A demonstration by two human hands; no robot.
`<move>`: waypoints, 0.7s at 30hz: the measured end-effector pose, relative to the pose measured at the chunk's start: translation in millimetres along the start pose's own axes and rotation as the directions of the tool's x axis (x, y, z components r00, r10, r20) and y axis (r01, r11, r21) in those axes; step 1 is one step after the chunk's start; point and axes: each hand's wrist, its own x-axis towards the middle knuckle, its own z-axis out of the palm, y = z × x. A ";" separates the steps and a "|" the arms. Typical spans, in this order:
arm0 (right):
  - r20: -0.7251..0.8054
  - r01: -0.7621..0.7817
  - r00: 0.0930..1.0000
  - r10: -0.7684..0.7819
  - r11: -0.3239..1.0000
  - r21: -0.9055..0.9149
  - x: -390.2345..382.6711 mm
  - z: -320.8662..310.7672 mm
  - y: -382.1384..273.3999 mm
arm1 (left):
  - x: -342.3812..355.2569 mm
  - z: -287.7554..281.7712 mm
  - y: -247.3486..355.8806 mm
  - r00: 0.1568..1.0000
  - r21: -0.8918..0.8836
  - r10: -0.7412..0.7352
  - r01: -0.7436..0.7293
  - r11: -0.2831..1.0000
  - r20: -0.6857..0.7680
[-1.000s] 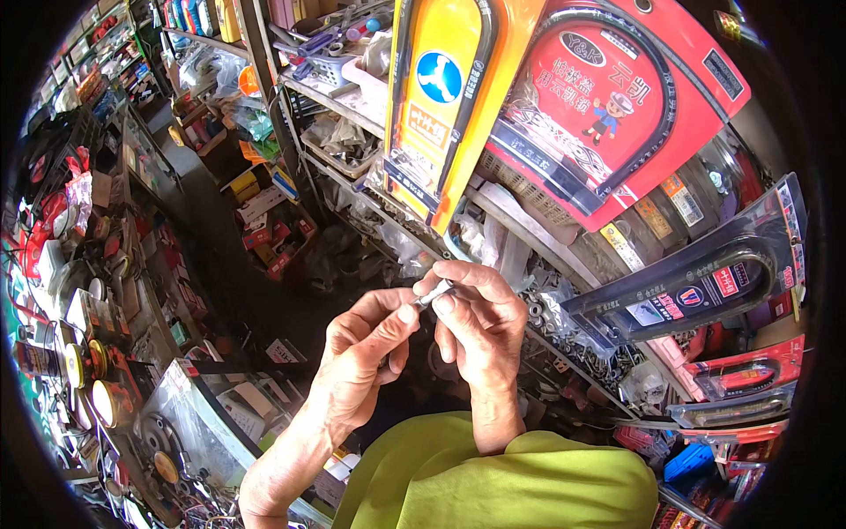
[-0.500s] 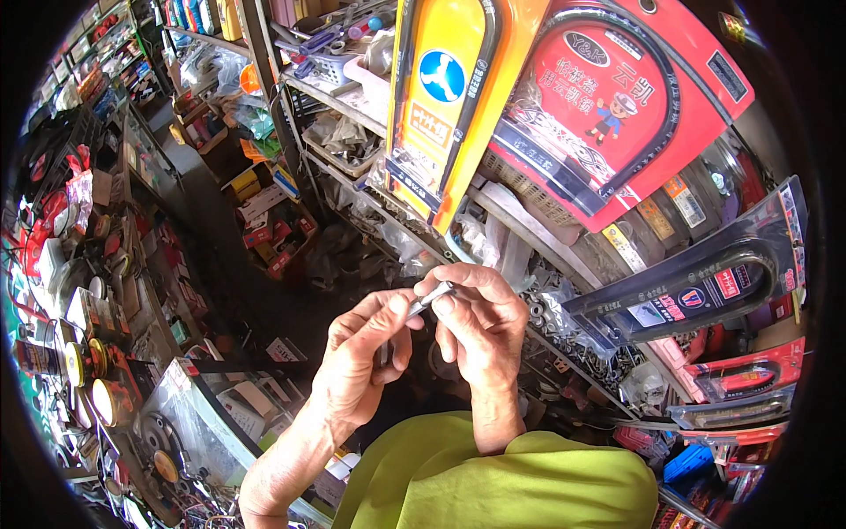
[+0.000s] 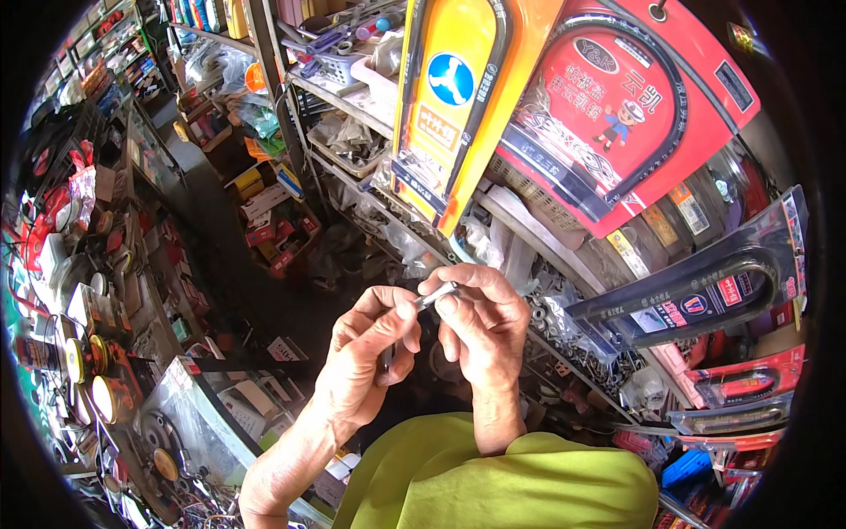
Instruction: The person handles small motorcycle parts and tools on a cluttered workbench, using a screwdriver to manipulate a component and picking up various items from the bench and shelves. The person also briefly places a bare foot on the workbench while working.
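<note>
A small silver metal rod-like piece [image 3: 438, 295] is pinched between both of my hands, in front of my chest. My left hand [image 3: 366, 348] grips its lower left end between thumb and forefinger, with the other fingers curled. Something dark [image 3: 388, 354] shows inside those curled fingers, too hidden to name. My right hand [image 3: 486, 331] holds the upper right end with thumb and fingertips. The piece's exact kind cannot be made out, as fingertips cover much of it.
Packaged U-locks hang ahead and to the right: a yellow pack [image 3: 441, 132], a red pack [image 3: 608, 115] and a dark one [image 3: 687, 304]. Behind them, shelves hold bins and loose metal parts [image 3: 551, 313]. A glass case [image 3: 198, 401] stands at lower left, and a red-filled carton [image 3: 280, 242] lies beyond.
My left thumb has shifted slightly along the metal piece, and both hands keep hold of it. The surroundings sit slightly further right and lower in view.
</note>
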 end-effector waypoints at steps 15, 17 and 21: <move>-0.033 -0.044 0.999 0.042 0.998 -0.040 2.0 -0.6 -2.5 | 1.0 9.8 2.4 0.996 -0.029 0.025 -0.028 0.999 -0.089; 0.005 -0.024 1.000 0.024 1.000 -0.005 1.7 -3.7 -0.3 | 2.1 1.5 -1.8 0.999 -0.004 0.031 -0.031 1.000 -0.030; 0.017 -0.017 1.000 0.018 0.999 -0.036 -0.6 -0.5 -2.0 | 1.0 -5.3 -7.8 0.998 -0.052 -0.056 0.056 0.997 0.017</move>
